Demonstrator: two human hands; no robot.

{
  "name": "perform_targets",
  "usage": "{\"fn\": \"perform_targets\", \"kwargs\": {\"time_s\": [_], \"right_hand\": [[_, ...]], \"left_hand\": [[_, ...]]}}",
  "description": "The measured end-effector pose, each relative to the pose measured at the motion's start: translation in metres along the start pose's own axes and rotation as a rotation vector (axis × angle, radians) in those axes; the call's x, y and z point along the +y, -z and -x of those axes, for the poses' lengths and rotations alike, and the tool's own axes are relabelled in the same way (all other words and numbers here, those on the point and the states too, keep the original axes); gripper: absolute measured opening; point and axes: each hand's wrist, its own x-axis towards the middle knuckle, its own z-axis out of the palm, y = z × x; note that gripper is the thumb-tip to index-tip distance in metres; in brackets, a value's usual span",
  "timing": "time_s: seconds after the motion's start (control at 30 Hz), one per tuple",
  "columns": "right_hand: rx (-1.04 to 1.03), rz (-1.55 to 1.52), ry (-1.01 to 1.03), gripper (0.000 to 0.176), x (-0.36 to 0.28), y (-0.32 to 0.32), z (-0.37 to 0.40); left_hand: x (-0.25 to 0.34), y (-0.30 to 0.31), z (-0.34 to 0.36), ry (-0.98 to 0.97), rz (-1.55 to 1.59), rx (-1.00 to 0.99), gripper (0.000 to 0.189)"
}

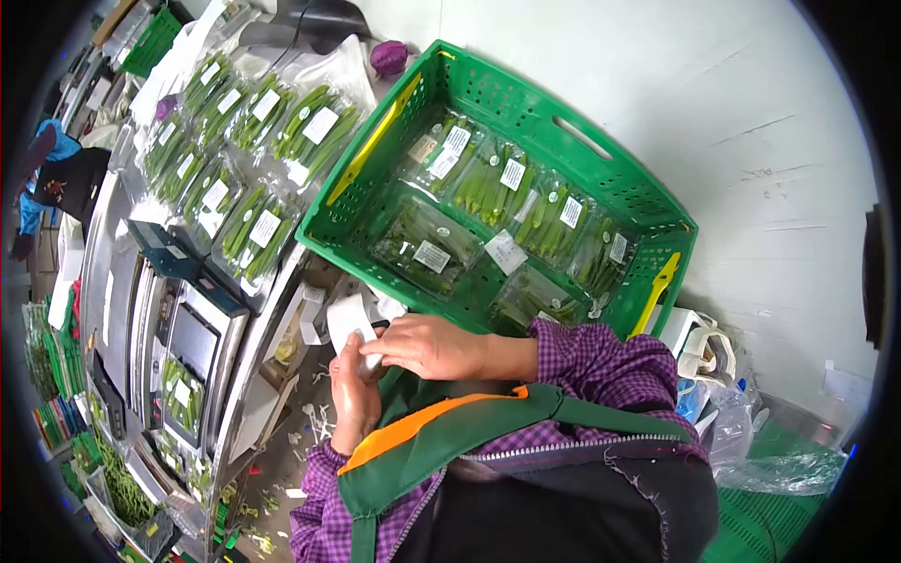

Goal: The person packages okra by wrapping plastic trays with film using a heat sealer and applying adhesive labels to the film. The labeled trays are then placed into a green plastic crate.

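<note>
A white roll, seemingly of labels (348, 320), is held upright just below the green crate (563, 125). My left hand (355, 396) grips its lower part from below, thumb against it. From the right, my right hand (422, 345) reaches over with its fingers pressed on the roll's lower edge, beside the left thumb. Inside the crate lie several clear packs of green vegetables (493, 190) with white labels. A loose white label sheet (506, 252) rests between them.
More labelled vegetable packs (266, 228) cover the metal table at the upper left. Below them stands a machine with a dark panel (193, 336). Clear plastic bags (737, 432) are at the right. Another person (70, 183) is at the far left edge.
</note>
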Motion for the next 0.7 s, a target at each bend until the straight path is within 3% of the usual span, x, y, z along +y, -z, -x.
{"fn": "perform_targets", "kwargs": {"time_s": [0.1,0.23,0.3,0.4,0.43,0.5,0.53,0.57,0.63,0.67,0.7], "right_hand": [[0.073,-0.03,0.052,0.018,0.001,0.002,0.006],[-0.057,-0.051,-0.007,0.013,0.0,0.012,0.016],[0.116,-0.366,-0.048,0.012,0.003,0.021,0.014],[0.268,-0.722,-0.452,0.006,0.034,0.082,0.02],[0.339,-0.508,-0.458,0.005,0.045,0.108,0.019],[0.355,-0.199,-0.539,0.011,0.094,0.14,0.028],[0.314,-0.175,-0.682,0.014,0.11,0.153,0.031],[0.305,-0.111,-0.689,0.017,0.139,0.158,0.037],[0.118,0.16,-0.809,0.022,0.155,0.173,0.031],[0.113,0.155,-0.805,0.022,0.168,0.175,0.031],[0.08,0.229,-0.712,0.026,0.188,0.172,0.034]], "left_hand": [[0.001,-0.005,0.001,0.071,0.092,0.019,0.032],[-0.009,-0.005,-0.006,0.07,0.097,0.187,0.036],[-0.015,0.02,-0.018,-0.064,0.178,0.127,0.038],[0.008,0.012,-0.014,-0.189,0.234,0.245,0.037],[0.016,0.003,-0.006,-0.151,0.229,0.275,0.033],[0.006,0.039,-0.003,-0.059,0.254,0.014,0.033],[0.009,0.022,0.009,-0.015,0.267,0.099,0.031],[-0.011,0.053,0.006,0.02,0.087,-0.067,0.036],[0.001,0.003,0.034,0.079,0.053,-0.064,0.046],[-0.003,0.001,0.036,0.171,-0.004,0.036,0.063],[0.006,-0.002,0.038,0.391,0.056,0.059,0.074]]}}
